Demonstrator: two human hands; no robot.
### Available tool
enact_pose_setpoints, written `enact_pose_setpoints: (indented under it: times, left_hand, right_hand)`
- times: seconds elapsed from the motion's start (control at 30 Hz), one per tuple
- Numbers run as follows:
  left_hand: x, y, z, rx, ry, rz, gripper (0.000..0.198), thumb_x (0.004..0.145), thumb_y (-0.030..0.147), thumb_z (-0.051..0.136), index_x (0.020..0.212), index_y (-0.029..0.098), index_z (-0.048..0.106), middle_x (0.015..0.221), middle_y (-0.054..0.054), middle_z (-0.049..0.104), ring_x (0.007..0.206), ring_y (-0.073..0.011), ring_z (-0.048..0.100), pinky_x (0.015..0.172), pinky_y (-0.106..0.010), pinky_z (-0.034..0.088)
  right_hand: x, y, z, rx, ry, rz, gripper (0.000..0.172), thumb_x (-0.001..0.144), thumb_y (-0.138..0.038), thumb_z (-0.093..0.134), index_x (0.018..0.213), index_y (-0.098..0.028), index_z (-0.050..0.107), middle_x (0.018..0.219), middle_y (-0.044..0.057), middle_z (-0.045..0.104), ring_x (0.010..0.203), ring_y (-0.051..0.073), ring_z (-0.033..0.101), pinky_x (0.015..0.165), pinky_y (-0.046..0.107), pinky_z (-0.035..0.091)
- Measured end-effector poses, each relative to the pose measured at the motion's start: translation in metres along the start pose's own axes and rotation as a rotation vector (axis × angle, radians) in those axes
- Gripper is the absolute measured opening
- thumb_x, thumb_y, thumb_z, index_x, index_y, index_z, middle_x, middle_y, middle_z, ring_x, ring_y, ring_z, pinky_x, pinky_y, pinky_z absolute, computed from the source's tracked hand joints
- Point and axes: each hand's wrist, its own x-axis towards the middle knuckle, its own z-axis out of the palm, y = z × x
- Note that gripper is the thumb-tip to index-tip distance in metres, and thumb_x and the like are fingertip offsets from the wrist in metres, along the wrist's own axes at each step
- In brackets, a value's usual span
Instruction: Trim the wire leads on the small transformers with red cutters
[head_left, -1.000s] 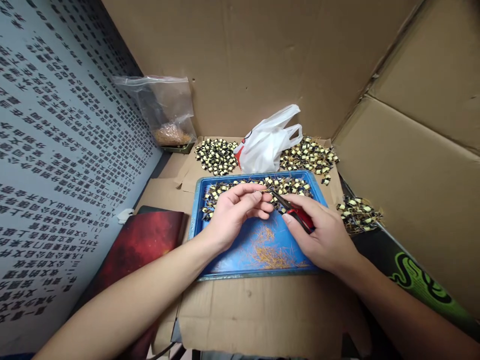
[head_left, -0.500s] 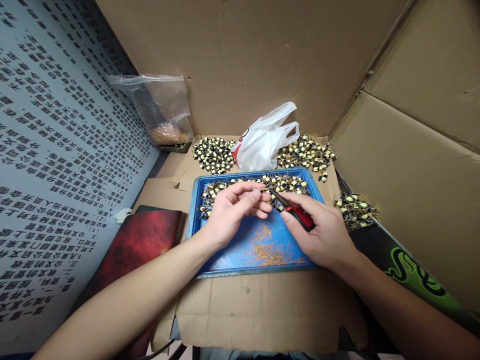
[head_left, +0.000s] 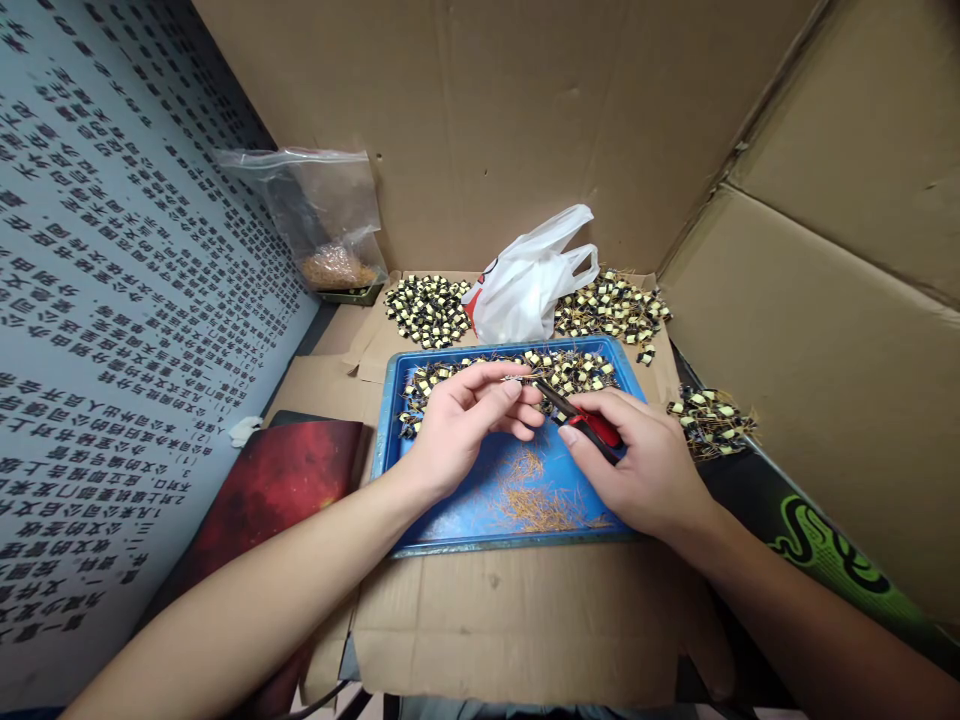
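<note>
Between the thumb and fingertips of my left hand (head_left: 472, 420) is a small component (head_left: 517, 379) with thin copper-coloured wires pointing right. My right hand (head_left: 645, 455) is closed around red and black pliers (head_left: 600, 430), whose dark jaws are close to those wires. Whether the jaws touch a wire is too small to tell. Both hands are over a blue tray (head_left: 442, 545). Many small black and yellow components (head_left: 589, 372) lie along the tray's back, and loose copper-coloured wire clippings (head_left: 544, 508) are scattered on its floor near the front.
Behind the tray stands a white plastic bag (head_left: 517, 295) between two component piles (head_left: 427, 310). Another pile (head_left: 712, 420) lies to the right. A clear zip bag (head_left: 334, 225) stands back left, a dark red item (head_left: 277, 490) lies left, and cardboard walls (head_left: 487, 120) enclose the back and right.
The pliers have turned slightly in my right hand, their red handle shifting a little up. My left hand has barely moved and keeps its pinch on the component.
</note>
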Motion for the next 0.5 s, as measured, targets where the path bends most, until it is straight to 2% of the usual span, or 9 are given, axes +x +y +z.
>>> enact_pose_setpoints:
  times: [0.27, 0.5]
  left_hand:
    - [-0.0005, 0.0000, 0.0004, -0.002, -0.010, 0.019, 0.019, 0.098, 0.026, 0.077, 0.114, 0.017, 0.077, 0.098, -0.008, 0.083, 0.080, -0.0163, 0.081, 0.069, -0.024, 0.066]
    - [0.0000, 0.0000, 0.0003, 0.011, 0.005, 0.010, 0.020, 0.097, 0.026, 0.078, 0.113, 0.016, 0.077, 0.098, -0.008, 0.083, 0.080, -0.0165, 0.080, 0.069, -0.024, 0.066]
  right_hand:
    - [0.0003, -0.0009, -0.0003, -0.009, 0.036, 0.037, 0.017, 0.097, -0.029, 0.066, 0.106, -0.017, 0.074, 0.093, 0.009, 0.078, 0.076, 0.023, 0.072, 0.063, 0.032, 0.055]
    - [0.0006, 0.0005, 0.0015, -0.015, 0.055, -0.003, 0.016, 0.097, -0.028, 0.068, 0.105, -0.016, 0.075, 0.094, 0.009, 0.081, 0.078, 0.022, 0.075, 0.071, 0.032, 0.058]
